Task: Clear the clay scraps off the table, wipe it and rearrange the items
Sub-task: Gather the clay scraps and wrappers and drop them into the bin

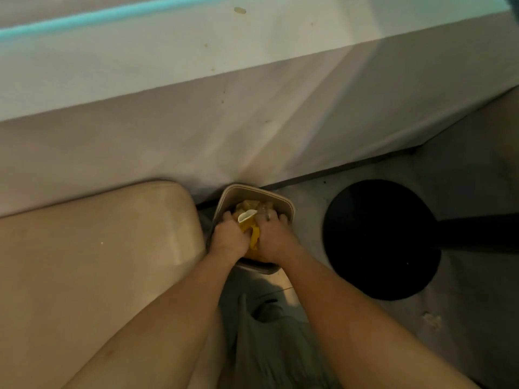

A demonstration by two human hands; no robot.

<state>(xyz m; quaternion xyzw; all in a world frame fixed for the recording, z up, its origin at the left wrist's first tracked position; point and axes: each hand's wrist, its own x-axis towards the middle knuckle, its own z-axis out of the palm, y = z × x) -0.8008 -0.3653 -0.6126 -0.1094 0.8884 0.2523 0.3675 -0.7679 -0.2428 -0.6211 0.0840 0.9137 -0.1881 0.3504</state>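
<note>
Below the table (pixel 168 60), left hand (pixel 229 238) and right hand (pixel 276 238) clamped their grip on a yellow wad (pixel 252 234) between them, in the mouth of the bin (pixel 282 200).

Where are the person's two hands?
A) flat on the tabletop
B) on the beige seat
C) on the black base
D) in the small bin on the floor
D: the left hand and right hand both reach into the bin, against yellow material.
</note>
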